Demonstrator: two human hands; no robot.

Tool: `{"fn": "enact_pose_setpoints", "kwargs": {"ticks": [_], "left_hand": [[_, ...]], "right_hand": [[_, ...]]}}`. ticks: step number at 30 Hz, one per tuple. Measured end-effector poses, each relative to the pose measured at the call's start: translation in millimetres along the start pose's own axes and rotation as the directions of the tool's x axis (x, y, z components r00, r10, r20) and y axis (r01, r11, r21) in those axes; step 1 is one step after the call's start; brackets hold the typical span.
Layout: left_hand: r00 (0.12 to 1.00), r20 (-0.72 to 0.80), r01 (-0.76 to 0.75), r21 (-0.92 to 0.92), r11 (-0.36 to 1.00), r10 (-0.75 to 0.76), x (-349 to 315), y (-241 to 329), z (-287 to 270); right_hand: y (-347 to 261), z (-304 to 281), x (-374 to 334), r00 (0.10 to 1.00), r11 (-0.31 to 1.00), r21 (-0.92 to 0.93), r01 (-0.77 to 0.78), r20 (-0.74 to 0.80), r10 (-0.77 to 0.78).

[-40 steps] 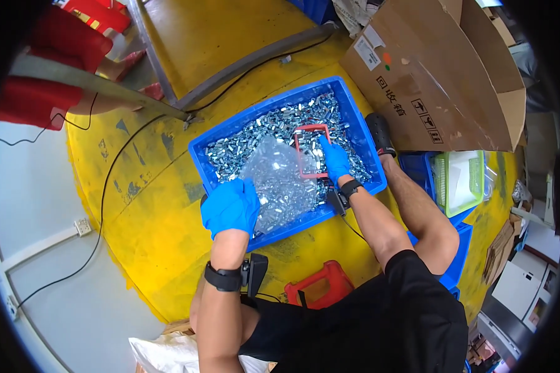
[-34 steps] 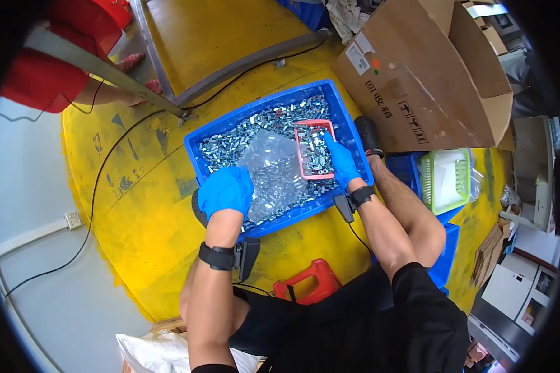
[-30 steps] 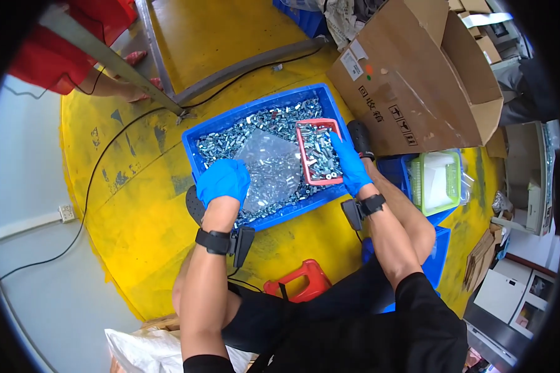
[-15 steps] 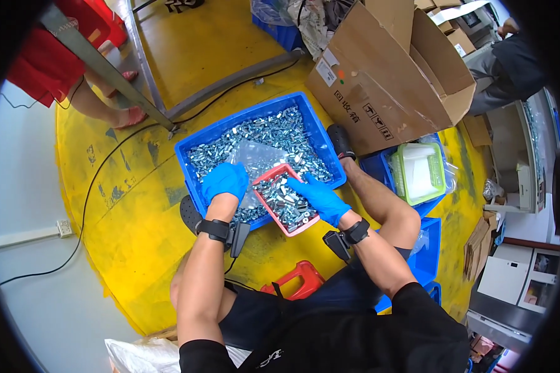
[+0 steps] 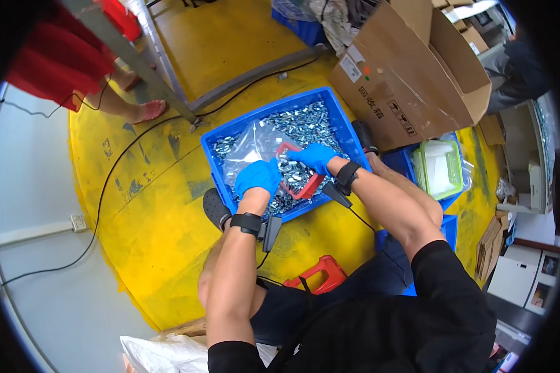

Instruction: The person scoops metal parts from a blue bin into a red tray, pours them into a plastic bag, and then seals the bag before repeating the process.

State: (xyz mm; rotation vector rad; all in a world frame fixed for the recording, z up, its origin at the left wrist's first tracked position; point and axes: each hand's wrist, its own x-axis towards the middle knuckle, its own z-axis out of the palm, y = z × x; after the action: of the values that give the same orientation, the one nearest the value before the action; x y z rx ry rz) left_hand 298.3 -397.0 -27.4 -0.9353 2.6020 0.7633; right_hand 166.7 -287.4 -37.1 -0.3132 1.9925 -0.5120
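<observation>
Left hand: the blue-gloved left hand [image 5: 259, 178] is closed around the edge of a clear plastic bag [image 5: 247, 149], near the blue tub's left edge.
Right hand: the right hand [image 5: 317, 158], gloved alike, is clamped on the rim of a small red tray [image 5: 312, 185], fingers reaching over its contents.
Gap between hands: narrow; the tray's left end lies just beside the left glove. Whether it enters the bag cannot be told.
Red tray: above the tub near the middle of its near edge, apparently tilted toward the bag, with small metal pieces inside.
Blue tub: the tub [image 5: 345, 127] stands on the yellow floor [image 5: 149, 230], and shiny metal pieces [image 5: 305, 123] cover its bottom.
Wrists: each wears a black strap, the left strap [image 5: 246, 223] and right strap [image 5: 348, 176].
Beyond the tub's right edge: a large open cardboard box [image 5: 392, 81] and a green basket [image 5: 458, 169].
Below the near edge: a red plastic object [image 5: 331, 272] with an opening.
Left side: a black cable [image 5: 109, 173] crosses the floor; a co-worker's red clothing [image 5: 56, 65] shows at upper left.
</observation>
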Motion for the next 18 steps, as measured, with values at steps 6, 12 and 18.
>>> {"fn": "enact_pose_setpoints", "kwargs": {"ticks": [6,12,18], "left_hand": [[0.998,0.025,0.062,-0.055,0.997,-0.061,2,-12,3],[0.973,0.036,0.229,-0.108,0.967,-0.226,3,-35,-10],[0.929,0.003,0.366,-0.167,0.916,-0.371,3,-52,-19]], "right_hand": [[-58,1,34,0.985,0.867,-0.472,0.162,0.132,-0.112],[-111,41,46,0.946,0.503,-0.835,0.224,0.062,-0.319],[-148,68,35,0.928,0.335,-0.917,0.217,0.088,-0.362]]}}
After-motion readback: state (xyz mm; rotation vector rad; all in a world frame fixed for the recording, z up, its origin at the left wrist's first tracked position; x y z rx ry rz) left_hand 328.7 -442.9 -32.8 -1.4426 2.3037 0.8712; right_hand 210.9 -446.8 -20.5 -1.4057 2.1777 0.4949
